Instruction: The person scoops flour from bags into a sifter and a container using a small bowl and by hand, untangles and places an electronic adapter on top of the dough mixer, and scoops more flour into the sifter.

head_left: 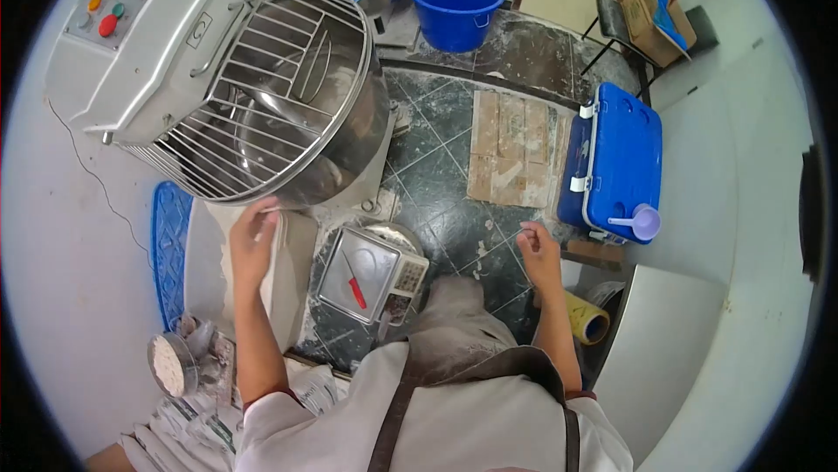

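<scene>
My left hand (253,249) is raised beside the lower rim of a large steel dough mixer (301,136) with a wire guard. Its fingers are loosely bent and apart, and nothing shows in them; I cannot tell whether they touch the rim. Beneath it stands a white bin (295,267). On the other side, my right hand (539,255) hangs above the tiled floor with fingers half curled and no object visible in it. Between the hands sits a digital scale (408,277), its steel pan (336,284) bearing a red-handled knife (356,290).
A blue cooler (624,153) with a lilac scoop (644,223) stands right, beside flattened cardboard (509,149). A blue tub (456,5) is at the back. Lower left is a bowl of white powder (168,367). A yellow roll (587,319) lies near my right forearm.
</scene>
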The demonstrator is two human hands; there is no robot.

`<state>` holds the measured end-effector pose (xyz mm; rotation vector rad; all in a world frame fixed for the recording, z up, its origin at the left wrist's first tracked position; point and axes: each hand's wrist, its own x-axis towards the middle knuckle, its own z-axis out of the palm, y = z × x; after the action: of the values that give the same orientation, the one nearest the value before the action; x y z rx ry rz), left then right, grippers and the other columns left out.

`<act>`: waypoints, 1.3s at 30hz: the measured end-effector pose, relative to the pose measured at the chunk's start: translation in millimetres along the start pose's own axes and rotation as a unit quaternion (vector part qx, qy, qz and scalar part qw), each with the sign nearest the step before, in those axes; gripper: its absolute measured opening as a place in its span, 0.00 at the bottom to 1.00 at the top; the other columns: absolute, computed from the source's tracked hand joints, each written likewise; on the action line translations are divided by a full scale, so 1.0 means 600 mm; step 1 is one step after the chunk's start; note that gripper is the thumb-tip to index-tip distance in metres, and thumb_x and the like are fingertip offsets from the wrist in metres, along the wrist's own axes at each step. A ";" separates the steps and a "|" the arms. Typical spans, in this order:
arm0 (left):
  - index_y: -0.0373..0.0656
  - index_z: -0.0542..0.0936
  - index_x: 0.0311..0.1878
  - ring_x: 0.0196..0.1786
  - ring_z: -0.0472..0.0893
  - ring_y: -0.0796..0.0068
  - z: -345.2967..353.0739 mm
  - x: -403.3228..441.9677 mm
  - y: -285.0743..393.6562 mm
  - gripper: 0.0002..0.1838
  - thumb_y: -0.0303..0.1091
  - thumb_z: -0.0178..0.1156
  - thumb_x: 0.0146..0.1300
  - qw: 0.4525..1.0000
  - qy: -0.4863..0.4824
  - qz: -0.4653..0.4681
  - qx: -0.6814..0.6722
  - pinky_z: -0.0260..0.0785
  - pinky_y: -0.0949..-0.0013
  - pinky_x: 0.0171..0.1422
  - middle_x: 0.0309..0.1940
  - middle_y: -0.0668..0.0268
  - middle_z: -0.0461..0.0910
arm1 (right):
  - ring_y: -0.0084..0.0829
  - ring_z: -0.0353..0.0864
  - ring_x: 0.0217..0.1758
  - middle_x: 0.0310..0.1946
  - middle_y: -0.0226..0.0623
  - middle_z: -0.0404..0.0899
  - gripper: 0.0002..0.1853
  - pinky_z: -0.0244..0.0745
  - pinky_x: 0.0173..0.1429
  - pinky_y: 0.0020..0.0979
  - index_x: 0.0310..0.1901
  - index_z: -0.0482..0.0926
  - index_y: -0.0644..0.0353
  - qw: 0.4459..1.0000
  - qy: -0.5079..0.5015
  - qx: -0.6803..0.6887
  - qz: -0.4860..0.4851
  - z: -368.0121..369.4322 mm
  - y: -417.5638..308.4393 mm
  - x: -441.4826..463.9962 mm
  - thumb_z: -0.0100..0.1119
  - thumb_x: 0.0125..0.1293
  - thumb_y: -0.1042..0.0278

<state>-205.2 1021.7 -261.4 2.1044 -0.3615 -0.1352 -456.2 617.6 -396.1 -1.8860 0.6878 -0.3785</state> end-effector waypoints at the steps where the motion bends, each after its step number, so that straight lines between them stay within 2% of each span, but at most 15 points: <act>1: 0.36 0.78 0.52 0.50 0.78 0.75 -0.001 0.013 -0.004 0.13 0.28 0.59 0.66 0.999 0.022 -0.011 -0.028 0.69 0.73 0.56 0.45 0.64 0.81 | 0.20 0.75 0.33 0.30 0.30 0.78 0.13 0.72 0.41 0.23 0.49 0.77 0.62 1.000 -0.021 -0.004 0.002 -0.006 -0.009 0.018 0.61 0.64 0.70; 5: 0.35 0.78 0.51 0.51 0.78 0.75 0.044 0.110 0.007 0.12 0.28 0.57 0.66 0.995 0.087 -0.014 -0.056 0.67 0.73 0.58 0.46 0.64 0.80 | 0.17 0.71 0.35 0.32 0.27 0.76 0.12 0.68 0.41 0.20 0.49 0.76 0.62 1.000 -0.025 0.015 0.008 -0.040 0.047 0.111 0.60 0.65 0.71; 9: 0.35 0.79 0.50 0.51 0.77 0.75 0.112 0.268 0.040 0.12 0.27 0.58 0.65 0.987 0.150 0.032 -0.052 0.67 0.73 0.56 0.46 0.63 0.80 | 0.20 0.74 0.33 0.30 0.30 0.78 0.11 0.71 0.39 0.24 0.45 0.78 0.62 0.998 -0.014 -0.034 0.051 -0.067 0.101 0.226 0.62 0.63 0.69; 12: 0.36 0.80 0.47 0.54 0.77 0.65 0.145 0.403 0.061 0.11 0.27 0.58 0.63 0.956 0.248 0.149 0.045 0.65 0.65 0.62 0.48 0.58 0.80 | 0.26 0.77 0.29 0.26 0.37 0.78 0.11 0.73 0.37 0.28 0.43 0.78 0.62 0.992 -0.045 -0.115 0.030 -0.051 0.200 0.347 0.61 0.61 0.67; 14: 0.36 0.80 0.45 0.55 0.77 0.61 0.154 0.467 0.087 0.10 0.26 0.57 0.62 0.945 0.286 0.151 0.049 0.64 0.63 0.63 0.48 0.57 0.80 | 0.32 0.81 0.29 0.25 0.42 0.79 0.10 0.75 0.37 0.31 0.42 0.77 0.62 0.970 -0.102 -0.220 0.026 -0.026 0.166 0.449 0.60 0.60 0.68; 15: 0.36 0.80 0.45 0.55 0.77 0.61 0.152 0.477 0.099 0.10 0.26 0.57 0.62 0.946 0.290 0.133 0.061 0.64 0.63 0.63 0.48 0.57 0.80 | 0.34 0.82 0.30 0.27 0.42 0.80 0.11 0.75 0.37 0.32 0.43 0.77 0.62 0.972 -0.130 -0.192 0.036 -0.009 0.140 0.494 0.60 0.60 0.68; 17: 0.37 0.80 0.45 0.56 0.77 0.58 0.131 0.517 0.127 0.09 0.27 0.57 0.63 0.933 0.292 0.143 0.155 0.63 0.61 0.64 0.48 0.57 0.80 | 0.36 0.82 0.31 0.29 0.43 0.81 0.12 0.76 0.38 0.33 0.44 0.76 0.61 0.972 -0.156 -0.173 0.013 0.043 0.079 0.612 0.61 0.60 0.68; 21: 0.38 0.80 0.45 0.55 0.76 0.57 0.096 0.566 0.143 0.09 0.27 0.57 0.62 0.908 0.343 0.109 0.216 0.63 0.59 0.64 0.47 0.57 0.81 | 0.31 0.81 0.31 0.28 0.41 0.81 0.11 0.76 0.37 0.31 0.44 0.77 0.62 0.973 -0.194 -0.114 -0.044 0.156 0.023 0.828 0.60 0.60 0.70; 23: 0.37 0.80 0.45 0.55 0.76 0.56 0.086 0.592 0.149 0.09 0.27 0.57 0.62 0.894 0.366 0.093 0.240 0.63 0.58 0.64 0.46 0.56 0.81 | 0.41 0.83 0.36 0.32 0.44 0.82 0.15 0.77 0.41 0.37 0.45 0.77 0.61 0.963 -0.228 -0.127 -0.065 0.226 -0.002 0.927 0.63 0.59 0.64; 24: 0.37 0.80 0.45 0.55 0.76 0.55 0.083 0.606 0.151 0.09 0.27 0.57 0.62 0.884 0.381 0.078 0.259 0.63 0.58 0.63 0.46 0.55 0.80 | 0.41 0.83 0.36 0.32 0.44 0.82 0.15 0.77 0.41 0.37 0.45 0.77 0.61 0.961 -0.236 -0.125 -0.072 0.263 -0.023 0.970 0.63 0.59 0.64; 28: 0.36 0.80 0.44 0.54 0.76 0.54 0.083 0.680 0.139 0.09 0.27 0.56 0.63 0.846 0.452 0.044 0.278 0.63 0.57 0.63 0.45 0.55 0.80 | 0.42 0.83 0.39 0.33 0.43 0.83 0.17 0.75 0.44 0.40 0.46 0.78 0.61 0.927 -0.335 -0.135 -0.101 0.442 -0.088 1.146 0.63 0.59 0.60; 31: 0.35 0.80 0.43 0.53 0.76 0.54 0.098 0.739 0.130 0.09 0.28 0.56 0.63 0.799 0.524 -0.007 0.294 0.63 0.57 0.62 0.44 0.55 0.80 | 0.43 0.82 0.42 0.36 0.43 0.83 0.18 0.75 0.47 0.39 0.47 0.78 0.60 0.851 -0.470 -0.190 -0.138 0.573 -0.148 1.293 0.64 0.58 0.60; 36: 0.35 0.80 0.42 0.51 0.76 0.56 0.087 0.827 0.164 0.08 0.26 0.57 0.63 0.738 0.593 -0.071 0.314 0.64 0.57 0.61 0.43 0.55 0.80 | 0.44 0.81 0.45 0.38 0.45 0.81 0.19 0.74 0.50 0.39 0.48 0.78 0.61 0.808 -0.517 -0.160 -0.232 0.799 -0.310 1.491 0.64 0.58 0.59; 38: 0.35 0.80 0.42 0.50 0.77 0.57 0.081 0.855 0.191 0.07 0.25 0.57 0.62 0.705 0.621 -0.090 0.330 0.66 0.58 0.60 0.43 0.55 0.80 | 0.42 0.81 0.43 0.37 0.44 0.81 0.19 0.74 0.50 0.37 0.47 0.78 0.61 0.823 -0.474 -0.132 -0.282 0.872 -0.405 1.541 0.63 0.58 0.59; 39: 0.35 0.80 0.42 0.49 0.77 0.57 0.077 0.868 0.199 0.07 0.25 0.57 0.62 0.703 0.624 -0.083 0.330 0.67 0.58 0.59 0.43 0.55 0.80 | 0.42 0.81 0.43 0.37 0.44 0.81 0.19 0.74 0.50 0.37 0.47 0.78 0.61 0.810 -0.489 -0.127 -0.298 0.920 -0.433 1.564 0.63 0.58 0.59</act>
<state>254.1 764.0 -160.8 2.3439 0.7201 1.4678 658.2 517.3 -430.4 -2.1759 -0.5950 0.3457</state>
